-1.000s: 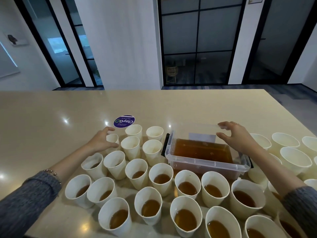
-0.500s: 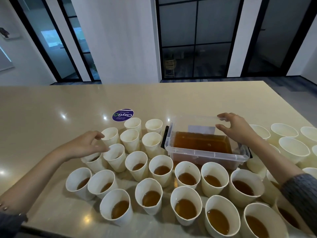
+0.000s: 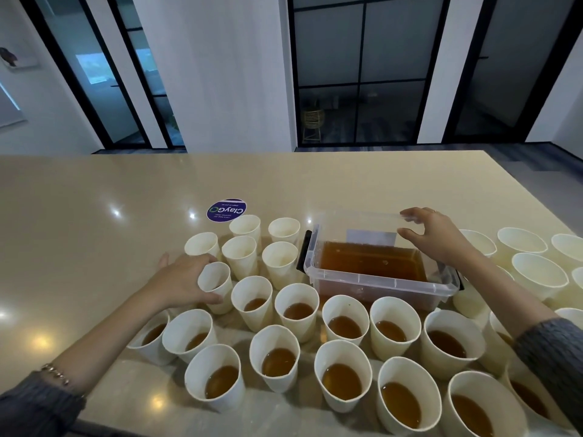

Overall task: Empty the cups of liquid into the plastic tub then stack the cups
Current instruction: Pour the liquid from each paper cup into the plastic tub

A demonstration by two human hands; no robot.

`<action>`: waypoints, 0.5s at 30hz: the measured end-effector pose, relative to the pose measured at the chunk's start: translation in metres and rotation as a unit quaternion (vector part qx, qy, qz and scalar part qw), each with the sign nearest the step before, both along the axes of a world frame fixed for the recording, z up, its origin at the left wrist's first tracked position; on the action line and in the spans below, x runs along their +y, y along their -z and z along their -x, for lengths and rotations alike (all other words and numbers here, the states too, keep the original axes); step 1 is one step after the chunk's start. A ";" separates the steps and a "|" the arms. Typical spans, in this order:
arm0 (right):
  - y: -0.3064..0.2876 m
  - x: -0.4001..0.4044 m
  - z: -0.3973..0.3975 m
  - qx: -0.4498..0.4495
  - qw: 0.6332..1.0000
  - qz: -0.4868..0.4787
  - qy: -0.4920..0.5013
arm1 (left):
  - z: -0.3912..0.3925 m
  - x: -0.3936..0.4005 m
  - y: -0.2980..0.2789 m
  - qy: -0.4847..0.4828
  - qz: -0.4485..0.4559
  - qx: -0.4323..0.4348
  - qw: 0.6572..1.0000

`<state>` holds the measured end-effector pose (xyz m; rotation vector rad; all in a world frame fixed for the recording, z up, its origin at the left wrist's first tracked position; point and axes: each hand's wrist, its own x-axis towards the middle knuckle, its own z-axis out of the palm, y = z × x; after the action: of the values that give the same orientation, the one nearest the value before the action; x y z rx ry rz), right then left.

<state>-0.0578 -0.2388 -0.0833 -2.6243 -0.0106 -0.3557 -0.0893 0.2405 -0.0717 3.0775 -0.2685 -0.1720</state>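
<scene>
A clear plastic tub (image 3: 377, 280) holding brown liquid stands on the beige table right of centre. My right hand (image 3: 437, 234) grips its far right rim. My left hand (image 3: 181, 283) is wrapped around a white paper cup (image 3: 217, 280) in the left group; its inside is turned away, so I cannot tell what it holds. Several white cups with brown liquid (image 3: 279, 357) fill the near rows. Several empty white cups (image 3: 243, 257) stand just left of the tub.
More wide empty cups (image 3: 539, 275) crowd the table to the right of the tub. A round purple sticker (image 3: 226, 210) lies behind the left cups. The table's far edge (image 3: 284, 152) borders a dark floor and glass doors.
My left hand moved from the far empty cup back toward me and closed around a cup in the second row. My right hand stayed on the tub rim.
</scene>
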 end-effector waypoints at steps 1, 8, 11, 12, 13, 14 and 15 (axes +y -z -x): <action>0.000 0.000 0.000 0.000 1.000 0.000 0.001 | 0.000 -0.002 0.002 0.006 0.002 -0.009 1.000; 0.001 0.001 0.000 -0.004 1.000 -0.003 0.004 | -0.002 0.004 0.002 -0.003 0.008 -0.039 0.999; 0.001 0.001 0.001 -0.004 1.000 -0.009 0.004 | 0.002 0.003 -0.019 -0.026 0.049 -0.068 0.996; 0.001 0.001 0.001 -0.005 1.000 -0.010 0.004 | 0.004 0.003 -0.029 -0.032 0.091 -0.074 0.993; 0.001 0.001 0.001 -0.006 1.000 -0.012 0.004 | 0.005 0.004 -0.039 -0.033 0.140 -0.081 0.986; 0.000 0.001 0.001 -0.007 1.000 -0.013 0.003 | 0.007 0.003 -0.049 -0.029 0.190 -0.092 0.977; 0.000 0.001 0.001 -0.007 1.000 -0.014 0.003 | 0.009 0.001 -0.058 -0.026 0.238 -0.105 0.965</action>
<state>-0.0593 -0.2374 -0.0835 -2.5955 -0.0023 -0.3735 -0.0981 0.2416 -0.0137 2.6168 -0.1995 0.1964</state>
